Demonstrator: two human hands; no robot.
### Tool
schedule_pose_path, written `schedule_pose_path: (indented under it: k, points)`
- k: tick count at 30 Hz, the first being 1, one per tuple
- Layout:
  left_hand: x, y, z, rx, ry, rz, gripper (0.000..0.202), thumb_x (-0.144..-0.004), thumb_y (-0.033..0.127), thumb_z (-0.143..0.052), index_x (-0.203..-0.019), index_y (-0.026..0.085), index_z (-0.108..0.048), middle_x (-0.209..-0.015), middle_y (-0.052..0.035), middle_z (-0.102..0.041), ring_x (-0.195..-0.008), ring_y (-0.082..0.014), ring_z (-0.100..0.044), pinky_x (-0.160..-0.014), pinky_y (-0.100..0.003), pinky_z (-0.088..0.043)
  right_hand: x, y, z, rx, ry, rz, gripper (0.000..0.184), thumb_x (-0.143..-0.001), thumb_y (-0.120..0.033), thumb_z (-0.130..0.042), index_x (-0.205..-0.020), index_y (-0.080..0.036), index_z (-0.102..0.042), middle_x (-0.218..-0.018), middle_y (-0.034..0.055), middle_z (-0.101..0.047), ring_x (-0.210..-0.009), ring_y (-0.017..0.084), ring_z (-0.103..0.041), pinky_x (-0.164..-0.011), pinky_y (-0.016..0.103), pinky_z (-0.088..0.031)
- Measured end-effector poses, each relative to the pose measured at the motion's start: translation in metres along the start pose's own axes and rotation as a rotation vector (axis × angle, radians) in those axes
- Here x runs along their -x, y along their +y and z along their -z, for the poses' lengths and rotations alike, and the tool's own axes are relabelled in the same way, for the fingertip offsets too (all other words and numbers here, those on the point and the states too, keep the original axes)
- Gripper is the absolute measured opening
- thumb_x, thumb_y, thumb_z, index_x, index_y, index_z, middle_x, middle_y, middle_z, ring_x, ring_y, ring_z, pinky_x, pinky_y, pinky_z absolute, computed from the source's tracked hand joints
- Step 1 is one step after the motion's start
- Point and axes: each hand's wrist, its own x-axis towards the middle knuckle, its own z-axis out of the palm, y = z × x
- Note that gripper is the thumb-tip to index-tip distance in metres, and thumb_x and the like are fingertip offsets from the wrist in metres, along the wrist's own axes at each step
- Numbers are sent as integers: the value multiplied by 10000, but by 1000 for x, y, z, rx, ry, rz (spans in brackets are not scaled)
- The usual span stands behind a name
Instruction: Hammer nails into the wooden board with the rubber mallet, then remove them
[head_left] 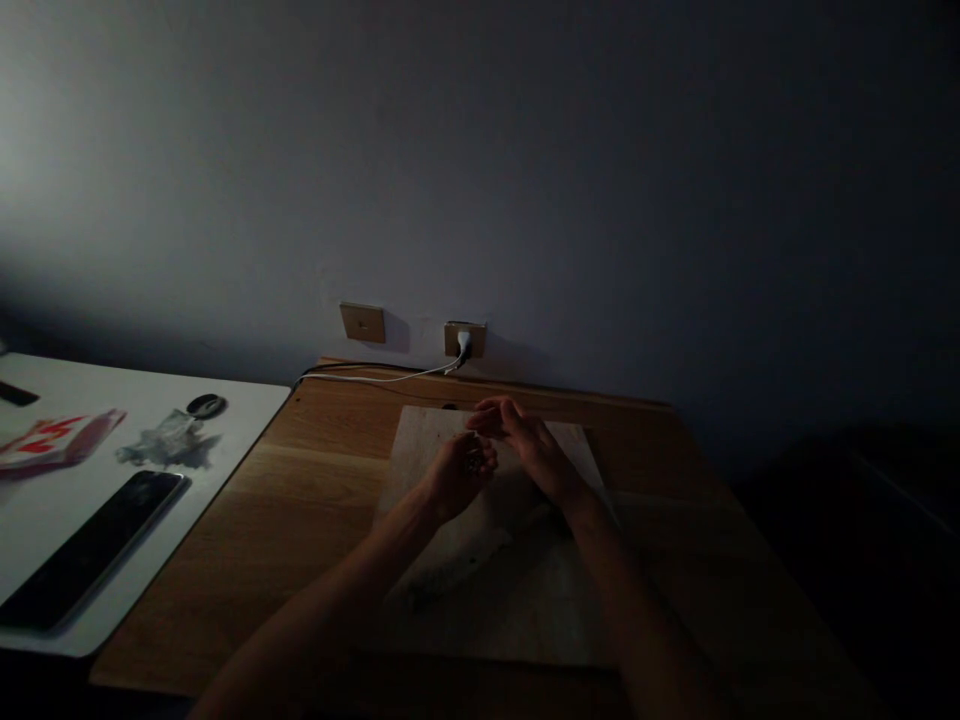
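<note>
The room is dim. My left hand (459, 473) is curled into a loose fist over a pale board or sheet (487, 560) that lies on a wooden table (300, 500). Something small glints inside its fingers, too dark to name. My right hand (525, 440) is beside it, touching it, with the fingers stretched out forward and together. Both forearms reach in from the bottom edge. A dark streak lies on the pale board under my arms.
A white surface (247, 400) adjoins the table on the left, carrying a black phone (90, 550), a red and white packet (52, 440), crumpled plastic (169, 440) and a small dark round thing (205, 405). On the wall are a switch (362, 322) and a socket (464, 339) with a white cable.
</note>
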Motion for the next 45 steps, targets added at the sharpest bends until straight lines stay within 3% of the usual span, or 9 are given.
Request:
schedule_pose_path:
  k: [6, 11, 16, 20, 23, 27, 35, 41, 45]
  points:
    - [-5, -4, 15, -382, 57, -219, 318, -887, 327, -636, -621, 153, -630, -576, 10, -586, -570, -113, -511, -629, -224, -427, 19, 14, 18, -39, 214, -10, 463, -948, -650, -506, -1044, -221, -652, -1040, 78, -720, -940, 215, -699, -868, 368, -544]
    - [20, 2, 19, -956, -133, -443, 523, -981, 588, -422, -965, 185, -754, -1064, -78, -749, -1076, -250, -647, -1022, -368, -451, 43, 24, 29, 132, 283, -61, 445, -953, -635, -495, -1019, -226, -655, -1070, 85, -713, -1007, 231, -679, -912, 367, -525]
    - [64, 22, 40, -1234, -162, -669, 429, -1010, 515, -424, -1165, 218, -691, -1327, -109, -661, -1279, -262, -568, -1125, -404, -409, 86, 54, 65, 625, 488, -45, 463, -948, -622, -461, -1040, -216, -663, -1103, 125, -708, -1041, 279, -652, -942, 434, -504]
    - [105, 31, 85, -1593, 3, -795, 291, -1001, 398, -470, -1104, 227, -681, -1183, -102, -690, -1117, -235, -627, -984, -381, -495, 130, 99, 97, 1136, 676, -61, 578, -936, -650, -378, -1017, -171, -692, -1068, 209, -715, -1073, 378, -619, -988, 589, -440]
    - [134, 31, 119, -1766, 101, -894, 283, -1008, 317, -422, -968, 212, -681, -931, -66, -716, -878, -205, -649, -834, -355, -521, 150, 126, 101, 1184, 696, -114, 570, -950, -587, -338, -1085, -162, -694, -1061, 214, -732, -1030, 372, -650, -938, 577, -480]
    - [164, 35, 153, -1856, 251, -927, 278, -999, 317, -429, -968, 216, -686, -916, -56, -730, -868, -213, -668, -851, -365, -531, 148, 131, 85, 1118, 719, -122, 584, -937, -564, -357, -1223, -151, -657, -1178, 220, -718, -1077, 371, -665, -982, 580, -472]
    - [198, 66, 196, -1771, 649, -821, 404, -1001, 491, -391, -1244, 221, -568, -1332, -100, -642, -1195, -259, -637, -1016, -403, -530, 117, 120, 19, 803, 597, -92, 616, -931, -614, -448, -1314, -160, -610, -1335, 212, -657, -1227, 351, -625, -1020, 564, -498]
    - [215, 96, 212, -1846, 756, -713, 503, -994, 561, -306, -1195, 205, -598, -1401, -136, -590, -1215, -306, -630, -1041, -477, -511, 96, 118, -28, 529, 365, -49, 493, -953, -507, -516, -1339, -208, -581, -1373, 179, -626, -1170, 297, -672, -925, 483, -594]
    - [218, 100, 217, -1872, 806, -668, 499, -1003, 543, -305, -1226, 204, -596, -1462, -145, -527, -1145, -299, -665, -988, -461, -539, 93, 108, -42, 607, 238, 22, 420, -979, -441, -506, -1329, -234, -608, -1359, 148, -648, -1204, 292, -656, -1014, 517, -548]
